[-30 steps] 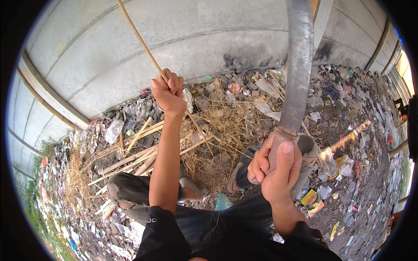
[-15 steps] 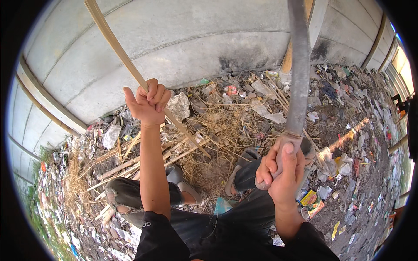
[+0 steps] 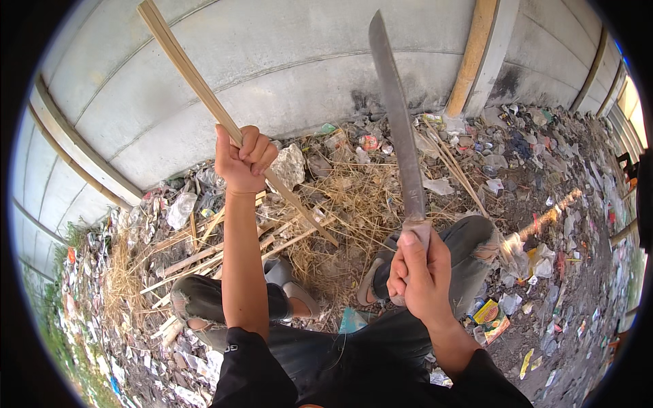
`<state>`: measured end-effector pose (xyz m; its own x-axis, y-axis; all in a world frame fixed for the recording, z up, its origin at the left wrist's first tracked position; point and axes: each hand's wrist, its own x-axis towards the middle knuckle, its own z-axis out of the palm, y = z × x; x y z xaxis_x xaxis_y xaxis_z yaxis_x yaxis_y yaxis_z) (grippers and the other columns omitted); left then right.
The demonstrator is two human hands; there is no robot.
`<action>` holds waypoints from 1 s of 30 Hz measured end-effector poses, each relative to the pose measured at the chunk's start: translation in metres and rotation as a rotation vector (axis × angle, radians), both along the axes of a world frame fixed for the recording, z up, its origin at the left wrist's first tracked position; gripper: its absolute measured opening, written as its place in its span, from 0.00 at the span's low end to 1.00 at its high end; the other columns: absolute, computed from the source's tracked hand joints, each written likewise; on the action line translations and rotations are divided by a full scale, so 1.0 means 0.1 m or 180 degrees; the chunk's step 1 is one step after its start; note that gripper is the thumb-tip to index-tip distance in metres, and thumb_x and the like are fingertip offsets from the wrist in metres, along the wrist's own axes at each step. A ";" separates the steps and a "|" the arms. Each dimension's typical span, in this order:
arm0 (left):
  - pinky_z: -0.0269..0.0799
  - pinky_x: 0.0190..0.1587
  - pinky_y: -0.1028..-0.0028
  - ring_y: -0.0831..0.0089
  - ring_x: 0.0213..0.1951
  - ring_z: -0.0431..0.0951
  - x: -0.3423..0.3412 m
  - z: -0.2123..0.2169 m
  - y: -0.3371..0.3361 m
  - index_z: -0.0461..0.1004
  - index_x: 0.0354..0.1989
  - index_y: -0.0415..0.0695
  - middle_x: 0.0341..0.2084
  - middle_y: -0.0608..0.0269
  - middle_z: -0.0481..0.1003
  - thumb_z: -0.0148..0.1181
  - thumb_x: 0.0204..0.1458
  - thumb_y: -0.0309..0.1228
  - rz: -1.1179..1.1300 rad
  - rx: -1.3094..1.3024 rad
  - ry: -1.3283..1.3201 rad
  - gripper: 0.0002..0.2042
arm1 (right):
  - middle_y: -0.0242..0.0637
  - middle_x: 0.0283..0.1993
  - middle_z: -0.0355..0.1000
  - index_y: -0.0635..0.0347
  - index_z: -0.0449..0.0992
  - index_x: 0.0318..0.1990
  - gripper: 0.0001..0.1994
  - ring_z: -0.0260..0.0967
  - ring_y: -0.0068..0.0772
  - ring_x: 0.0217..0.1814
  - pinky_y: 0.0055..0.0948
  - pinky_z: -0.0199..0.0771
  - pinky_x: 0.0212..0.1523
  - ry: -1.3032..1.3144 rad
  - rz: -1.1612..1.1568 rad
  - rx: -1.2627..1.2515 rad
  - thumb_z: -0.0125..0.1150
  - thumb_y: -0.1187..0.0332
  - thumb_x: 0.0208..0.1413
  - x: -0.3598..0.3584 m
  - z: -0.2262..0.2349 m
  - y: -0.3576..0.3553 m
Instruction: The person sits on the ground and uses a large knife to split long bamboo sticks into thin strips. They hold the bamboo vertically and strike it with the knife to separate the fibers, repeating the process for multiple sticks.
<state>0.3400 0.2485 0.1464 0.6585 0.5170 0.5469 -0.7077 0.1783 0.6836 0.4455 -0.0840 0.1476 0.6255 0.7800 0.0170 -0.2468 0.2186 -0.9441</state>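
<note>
I have the left hand (image 3: 246, 158) with its fingers curled round a long split strip (image 3: 192, 81), the thumb standing up off it; the strip slants from the upper left down over the straw (image 3: 360, 187), and I cannot tell whether its lower end touches the ground. The right hand (image 3: 423, 275) has its fingers wrapped about the handle of a machete (image 3: 408, 146), thumb laid along the grip, blade pointing up and well apart from the strip. Ahead of me a grey panel wall (image 3: 292, 88) closes off the space, with a brown post (image 3: 473, 58) against it to the right. The bent right knee (image 3: 473, 238) sits just beside the right hand, and the left forearm hides part of a heap of split sticks (image 3: 194, 268) on the littered ground. A pale lump (image 3: 289, 168) lies just right of the left hand, and thin sticks (image 3: 454, 165) lie right of the blade. Both shoes (image 3: 300, 299) flank the straw; a blue-green scrap (image 3: 352, 319) lies between the legs, a yellow packet (image 3: 491, 319) beyond the right one.
</note>
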 end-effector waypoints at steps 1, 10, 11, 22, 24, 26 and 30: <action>0.43 0.14 0.79 0.82 0.10 0.46 0.02 0.01 -0.02 0.53 0.14 0.54 0.07 0.77 0.49 0.37 0.65 0.64 0.0040 0.0004 0.0013 0.32 | 0.28 0.21 0.61 0.61 0.65 0.40 0.10 0.58 0.15 0.15 0.22 0.62 0.15 -0.0081 -0.0126 0.0371 0.50 0.63 0.71 0.01 0.12 -0.01; 0.43 0.14 0.78 0.80 0.10 0.46 0.10 0.09 -0.06 0.53 0.14 0.54 0.07 0.76 0.49 0.38 0.65 0.63 0.0064 -0.0014 -0.0116 0.32 | 0.38 0.23 0.72 0.71 0.71 0.40 0.18 0.72 0.29 0.21 0.31 0.68 0.22 -0.0763 0.0677 -0.1790 0.58 0.59 0.67 -0.52 -1.76 -0.30; 0.44 0.14 0.78 0.80 0.10 0.46 -0.05 0.14 -0.01 0.53 0.14 0.54 0.07 0.76 0.48 0.38 0.65 0.63 0.0122 0.0129 -0.0061 0.32 | 0.36 0.23 0.71 0.70 0.72 0.40 0.18 0.71 0.28 0.20 0.30 0.67 0.22 -0.0196 0.0701 -0.2168 0.58 0.58 0.67 -0.52 -1.89 -0.28; 0.44 0.17 0.78 0.79 0.12 0.49 -0.49 0.86 -0.19 0.55 0.16 0.53 0.09 0.75 0.50 0.40 0.64 0.64 0.0578 0.0396 -0.0695 0.31 | 0.51 0.25 0.73 0.67 0.67 0.44 0.14 0.76 0.54 0.25 0.42 0.71 0.26 -0.1724 0.0308 -0.0419 0.58 0.63 0.66 -0.58 -0.68 -0.03; 0.45 0.18 0.78 0.79 0.13 0.51 -0.55 0.94 -0.23 0.56 0.17 0.52 0.10 0.75 0.52 0.42 0.63 0.64 0.0662 0.0455 -0.0846 0.31 | 0.45 0.24 0.71 0.69 0.67 0.45 0.16 0.73 0.41 0.23 0.38 0.70 0.26 -0.2204 0.0429 -0.0391 0.58 0.61 0.66 -0.71 -0.93 0.02; 0.51 0.19 0.79 0.79 0.15 0.54 -0.83 1.06 -0.17 0.56 0.19 0.51 0.12 0.74 0.54 0.48 0.62 0.62 0.0601 0.0607 -0.1004 0.29 | 0.45 0.23 0.70 0.71 0.67 0.44 0.19 0.72 0.40 0.23 0.38 0.70 0.26 -0.2284 0.0537 -0.0463 0.59 0.59 0.66 -0.75 -1.27 0.07; 0.53 0.19 0.78 0.80 0.14 0.53 -1.47 1.44 -0.20 0.56 0.18 0.52 0.10 0.75 0.53 0.54 0.61 0.56 0.0940 0.0720 -0.1092 0.26 | 0.51 0.25 0.73 0.67 0.68 0.38 0.20 0.75 0.52 0.24 0.45 0.71 0.25 -0.1462 0.0576 -0.1575 0.57 0.55 0.66 -0.29 -1.84 0.11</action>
